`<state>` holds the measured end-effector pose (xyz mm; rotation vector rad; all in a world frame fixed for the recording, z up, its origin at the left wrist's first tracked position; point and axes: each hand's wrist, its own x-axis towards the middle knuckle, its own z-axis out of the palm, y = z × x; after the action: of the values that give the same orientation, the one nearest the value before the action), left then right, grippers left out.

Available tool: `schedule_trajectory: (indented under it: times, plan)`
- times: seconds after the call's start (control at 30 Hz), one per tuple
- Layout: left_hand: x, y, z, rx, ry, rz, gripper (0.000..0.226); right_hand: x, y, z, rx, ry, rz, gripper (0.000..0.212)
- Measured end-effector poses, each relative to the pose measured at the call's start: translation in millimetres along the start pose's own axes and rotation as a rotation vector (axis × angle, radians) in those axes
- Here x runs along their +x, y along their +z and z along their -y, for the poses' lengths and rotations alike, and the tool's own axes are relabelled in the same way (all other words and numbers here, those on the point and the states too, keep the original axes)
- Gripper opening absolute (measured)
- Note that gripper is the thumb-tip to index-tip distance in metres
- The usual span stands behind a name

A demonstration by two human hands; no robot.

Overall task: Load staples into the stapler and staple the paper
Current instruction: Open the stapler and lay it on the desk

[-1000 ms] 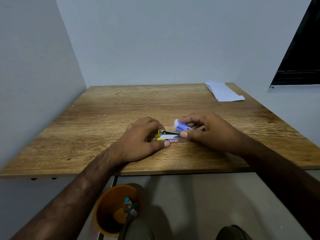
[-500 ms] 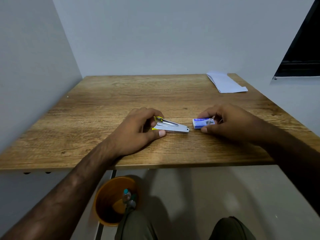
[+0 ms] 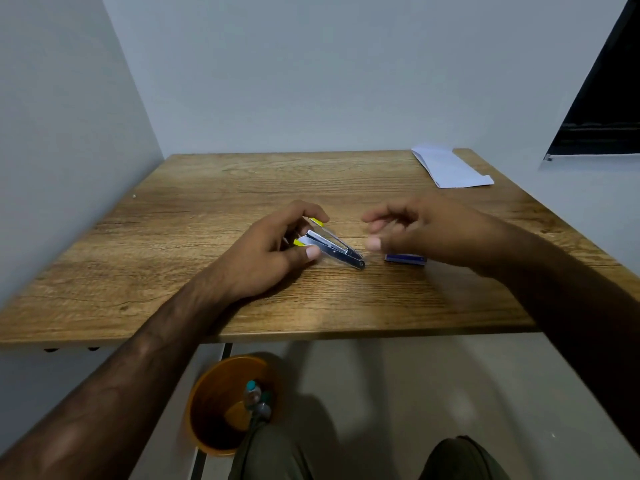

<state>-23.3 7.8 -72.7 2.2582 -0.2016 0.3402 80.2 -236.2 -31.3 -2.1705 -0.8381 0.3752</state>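
A small silver stapler [image 3: 334, 247] with yellow ends lies on the wooden table [image 3: 207, 216], its two arms spread apart. My left hand [image 3: 270, 251] grips its yellow end between thumb and fingers. My right hand [image 3: 415, 230] hovers just right of the stapler, blurred, fingers loosely bent and holding nothing. A small blue staple box [image 3: 405, 259] lies on the table under that hand, partly hidden by it. Folded white paper [image 3: 450, 167] lies at the table's far right corner.
Grey walls close the table in on the left and behind. Under the table's front edge stands an orange bin [image 3: 228, 403] with bottles in it. My knees [image 3: 460, 459] show at the bottom. A dark opening [image 3: 602, 109] is at the right.
My right hand has let go of the blue staple box, which now lies on the table, and lifted above it. My left hand has turned the stapler, whose arms now gape wider.
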Motion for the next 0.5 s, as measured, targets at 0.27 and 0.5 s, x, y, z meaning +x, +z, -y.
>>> schedule_trajectory:
  times: [0.27,0.5]
  plan:
    - [23.7,-14.2,-23.3,0.113,0.073,0.012,0.059,32.9,24.6,19.2,0.214,-0.138,0.020,0.021]
    - [26.3,-2.4,-26.3,-0.110,0.059,-0.116,0.047,37.5,37.8,11.2,0.429,-0.207,-0.044,0.032]
